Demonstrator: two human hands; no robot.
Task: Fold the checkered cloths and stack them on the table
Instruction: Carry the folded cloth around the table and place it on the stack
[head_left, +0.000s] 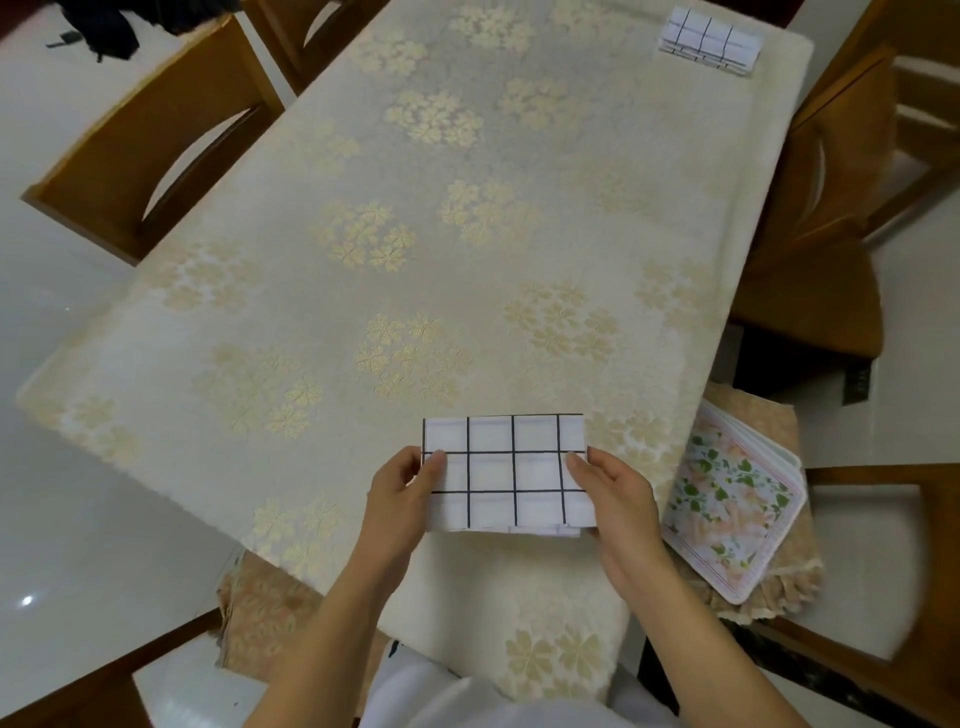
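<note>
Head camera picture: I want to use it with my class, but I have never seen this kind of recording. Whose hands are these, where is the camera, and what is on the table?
There is no machine here. A person wears a camera on the head, looking forward and down, so you see their own arms. The left hand and right hand each hold one side of a folded checkered cloth at the near edge of the table, which has a cream flowered covering. At the far right corner lies a stack of folded checkered cloths. A flowered tray rests on a chair at the right.
</note>
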